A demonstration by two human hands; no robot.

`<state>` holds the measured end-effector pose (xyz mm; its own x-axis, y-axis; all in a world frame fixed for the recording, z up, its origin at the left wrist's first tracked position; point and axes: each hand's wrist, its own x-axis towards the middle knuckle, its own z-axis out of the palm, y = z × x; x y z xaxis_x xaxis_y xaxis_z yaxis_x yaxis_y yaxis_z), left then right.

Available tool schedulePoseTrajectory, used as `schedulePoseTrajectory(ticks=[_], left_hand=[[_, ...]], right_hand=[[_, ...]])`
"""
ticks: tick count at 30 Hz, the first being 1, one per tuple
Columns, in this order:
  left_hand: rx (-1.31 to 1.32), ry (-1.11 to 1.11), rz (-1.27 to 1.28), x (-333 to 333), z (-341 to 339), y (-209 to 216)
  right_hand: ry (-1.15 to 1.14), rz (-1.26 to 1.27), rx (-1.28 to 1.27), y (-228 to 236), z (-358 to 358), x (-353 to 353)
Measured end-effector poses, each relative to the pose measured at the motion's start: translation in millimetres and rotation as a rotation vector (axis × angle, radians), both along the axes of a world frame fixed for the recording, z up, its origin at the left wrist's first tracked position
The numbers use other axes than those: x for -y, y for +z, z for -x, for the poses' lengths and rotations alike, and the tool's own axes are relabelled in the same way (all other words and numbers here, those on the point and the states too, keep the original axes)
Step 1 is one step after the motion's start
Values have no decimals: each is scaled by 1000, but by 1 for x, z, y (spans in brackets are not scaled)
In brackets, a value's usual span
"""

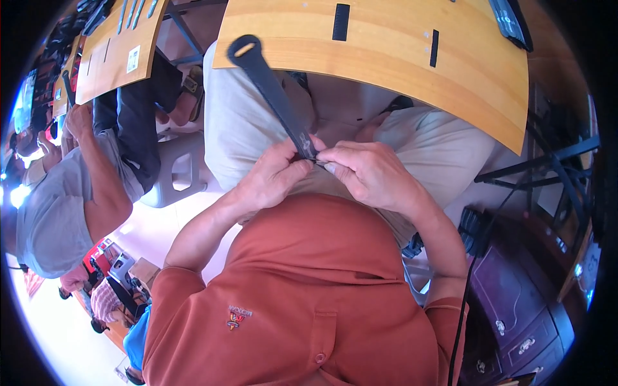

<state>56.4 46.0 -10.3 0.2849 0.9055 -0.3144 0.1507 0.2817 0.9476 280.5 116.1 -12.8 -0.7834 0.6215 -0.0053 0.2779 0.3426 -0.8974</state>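
A long black strap-like strip (273, 90) with an oval loop at its far end slants up from my lap toward the table. My left hand (273, 174) is closed on the strip's near end, which has small pale markings. Against that same end my right hand (370, 168) is closed in a pinch, thumb and forefinger together. What lies between those fingertips is too small to make out. Both hands are above my lap, just beyond my belly.
A wooden table (380, 48) with dark slots spans the far side, a dark package (512, 22) at its right corner. To the left sits another person (58, 206) near a grey stool (174, 170). Dark drawers (521, 315) and a hanging black cable (458, 321) are at right.
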Motion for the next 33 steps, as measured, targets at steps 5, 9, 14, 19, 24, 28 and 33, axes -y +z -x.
schedulePoseTrajectory(ticks=[5,9,14,19,24,28,33], left_hand=[[199,97,204,3,-5,4],[315,166,313,5,-7,8],[335,133,290,4,-8,10],[370,153,269,2,-10,12],[359,117,368,3,-2,16],[394,196,266,13,-11,15],[171,156,91,16,-15,25]], right_hand=[[-109,-5,-147,-16,3,11],[-252,-45,-388,-32,11,24],[-269,-213,-391,-31,14,24],[-237,-181,-320,-20,14,18],[-286,-50,-396,-12,21,21],[-319,-116,-401,-8,23,27],[-315,-215,-390,-6,21,27]])
